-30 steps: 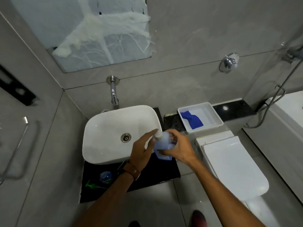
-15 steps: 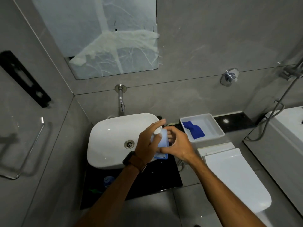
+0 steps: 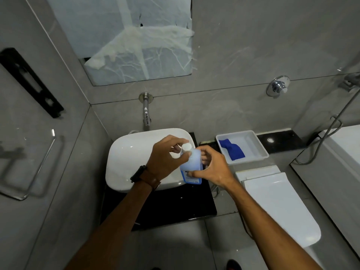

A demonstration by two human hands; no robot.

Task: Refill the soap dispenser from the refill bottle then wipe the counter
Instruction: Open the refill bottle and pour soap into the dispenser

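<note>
both hands holding the refill bottle [image 3: 191, 164] upright over the right front edge of the sink [image 3: 134, 162], above the black counter [image 3: 175, 207]. right hand [image 3: 211, 169] is clamping the bottle body low down, left hand [image 3: 165, 158] is pinching around the white cap [image 3: 186, 146]. further back, a white tray [image 3: 259, 151] is sitting on the counter ledge, blue cloth [image 3: 231, 152] lying inside. tap [image 3: 146, 114] is sticking out of the wall behind the sink.

The pale blue refill bottle [image 3: 191, 162], white cap [image 3: 186, 147] on, stands tilted above the black counter [image 3: 175, 207].
</note>
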